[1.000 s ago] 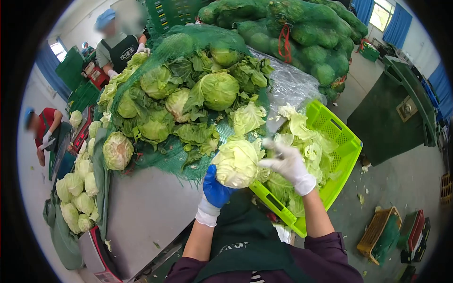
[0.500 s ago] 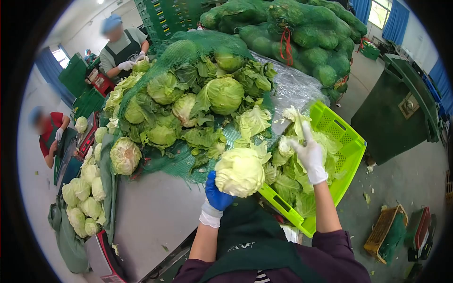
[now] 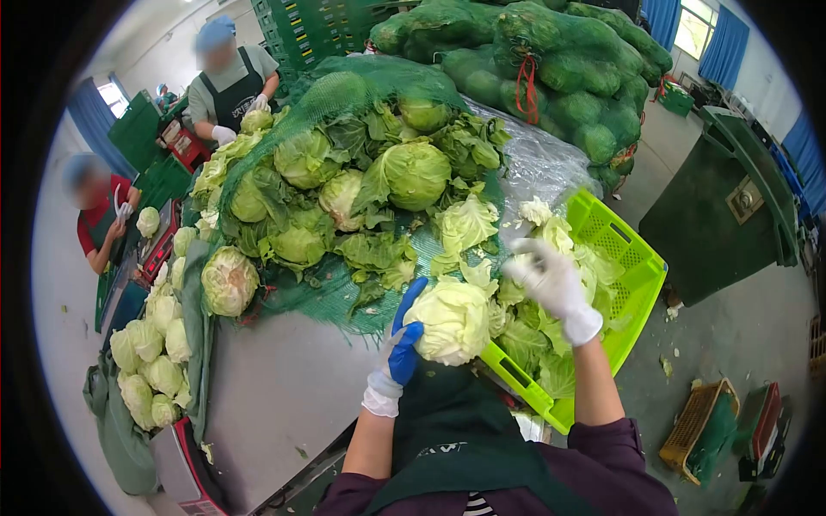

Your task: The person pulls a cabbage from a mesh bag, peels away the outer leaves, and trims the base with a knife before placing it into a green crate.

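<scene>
My left hand (image 3: 403,344), in a blue and white glove, holds a pale, trimmed cabbage (image 3: 451,322) from its left side, fingers spread along it. To the right of the cabbage, my white-gloved right hand (image 3: 555,288) hovers above the crate's near left part, apart from the cabbage. Its fingers are stretched out and partly blurred, with nothing visible in them. Loose outer leaves (image 3: 527,342) lie below it in the lime-green crate (image 3: 641,297). Ahead, untrimmed cabbages (image 3: 413,176) are heaped on green netting (image 3: 297,297).
Trimmed cabbages (image 3: 148,340) are piled at the left by a scale (image 3: 185,464). Filled net sacks (image 3: 551,77) stand behind. A dark green bin (image 3: 718,206) and a yellow basket (image 3: 697,426) are on the right. Two co-workers (image 3: 228,86) stand at the left.
My left hand has turned the cabbage and shifted slightly right with it. My right hand has moved left from over the leaves towards the cabbage. The co-workers' hands have moved.
</scene>
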The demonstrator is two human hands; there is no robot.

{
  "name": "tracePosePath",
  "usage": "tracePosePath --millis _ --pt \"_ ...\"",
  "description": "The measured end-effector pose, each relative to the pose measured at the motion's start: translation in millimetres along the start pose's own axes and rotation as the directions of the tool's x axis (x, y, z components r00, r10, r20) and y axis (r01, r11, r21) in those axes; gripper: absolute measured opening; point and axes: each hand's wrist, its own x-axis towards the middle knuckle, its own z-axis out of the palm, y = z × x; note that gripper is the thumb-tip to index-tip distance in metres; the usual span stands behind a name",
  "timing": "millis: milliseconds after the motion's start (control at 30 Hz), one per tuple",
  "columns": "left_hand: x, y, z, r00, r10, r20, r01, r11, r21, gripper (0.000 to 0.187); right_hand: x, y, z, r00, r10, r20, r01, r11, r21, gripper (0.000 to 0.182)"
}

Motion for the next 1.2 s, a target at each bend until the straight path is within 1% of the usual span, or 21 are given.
tracePosePath --millis 67,133,167,233,267,300,367,467,500,533,600,633,667,733,767,800,833,867,1067,1133,1200 --pt "0 14 12 0.996 -0.069 -0.049 0.079 0.958 0.275 0.074 -39 -37 14 0.867 -0.479 0.14 0.485 0.875 -0.009 0.018" --pt "1 7 4 0.998 -0.051 -0.036 0.06 0.942 0.331 0.073 -45 -29 32 0.759 -0.608 0.233 0.651 0.703 -0.287 0.017" --pt "-1 2 -1 1.0 -0.023 -0.017 0.027 0.949 0.315 0.072 -39 -23 38 0.832 -0.532 0.159 0.552 0.766 -0.33 0.013" --pt "-3 1 0 0.998 0.041 0.044 -0.049 0.976 0.213 0.072 -14 -10 19 0.914 -0.398 -0.083 0.402 0.915 0.038 0.011" --pt "-7 0 -2 0.998 0.043 0.035 -0.05 0.976 0.214 0.072 7 15 11 0.955 -0.248 -0.162 0.244 0.969 -0.044 0.014" --pt "-11 -2 -6 0.999 -0.037 0.032 0.04 0.996 -0.086 0.074 17 15 -6 0.98 -0.053 -0.191 0.047 0.998 -0.037 0.017" --pt "-19 -12 -27 0.988 -0.154 0.01 0.145 0.904 -0.401 0.078 33 76 -18 0.927 -0.201 -0.316 -0.02 0.815 -0.58 0.023" --pt "-21 -9 -22 0.983 -0.18 -0.044 0.138 0.866 -0.48 0.078 16 76 -13 0.953 -0.004 -0.302 -0.144 0.872 -0.468 0.045" --pt "-20 -23 -35 0.974 -0.136 0.179 0.225 0.58 -0.783 0.082 7 73 -3 0.959 -0.016 -0.282 -0.123 0.875 -0.469 0.045" --pt "-20 -26 -37 0.98 -0.12 0.161 0.201 0.587 -0.785 0.082 -3 68 10 0.985 0.064 -0.162 -0.094 0.978 -0.184 0.055" --pt "-18 -30 -37 0.988 -0.092 0.125 0.15 0.77 -0.62 0.086 -30 37 36 0.991 0.076 0.112 -0.105 0.953 0.283 0.075" --pt "-18 -29 -34 0.995 -0.1 0.026 0.097 0.988 0.117 0.085 -44 14 44 0.971 0.1 0.215 -0.153 0.957 0.248 0.077" --pt "-18 -28 -32 0.996 -0.029 -0.088 0.088 0.61 0.788 0.084 -51 12 62 0.97 -0.049 0.239 -0.026 0.954 0.299 0.077" --pt "-19 -29 -38 0.98 0.154 -0.125 0.014 0.576 0.817 0.063 -64 -19 89 0.921 -0.352 0.17 0.312 0.924 0.22 0.071" --pt "-19 -24 -44 0.959 0.227 -0.168 0.016 0.553 0.833 0.063 -65 -24 103 0.93 -0.308 0.201 0.243 0.925 0.293 0.068" --pt "-18 -18 -48 0.979 0.082 -0.184 -0.016 0.943 0.334 0.064 -64 -25 113 0.935 -0.257 0.243 0.162 0.922 0.351 0.065" --pt "-16 -12 -53 0.997 -0.006 -0.074 -0.016 0.954 -0.3 0.066 -65 -29 118 0.932 -0.148 0.329 -0.021 0.887 0.461 0.062" --pt "-16 -6 -58 0.994 0.02 0.106 0.074 0.589 -0.805 0.067 -65 -36 119 0.904 -0.037 0.427 -0.216 0.822 0.528 0.059" --pt "-35 32 -64 0.976 0.06 -0.211 -0.175 0.793 -0.583 0.064 -62 -71 144 0.885 0.028 0.465 -0.364 0.664 0.653 0.021" --pt "-41 35 -64 0.909 0.321 -0.266 -0.311 0.947 0.08 0.064 -56 -86 146 0.887 0.052 0.459 -0.375 0.662 0.649 0.02" --pt "-44 43 -67 0.945 0.273 -0.181 -0.309 0.926 -0.216 0.063 -51 -93 145 0.89 0.012 0.456 -0.343 0.677 0.651 0.02"
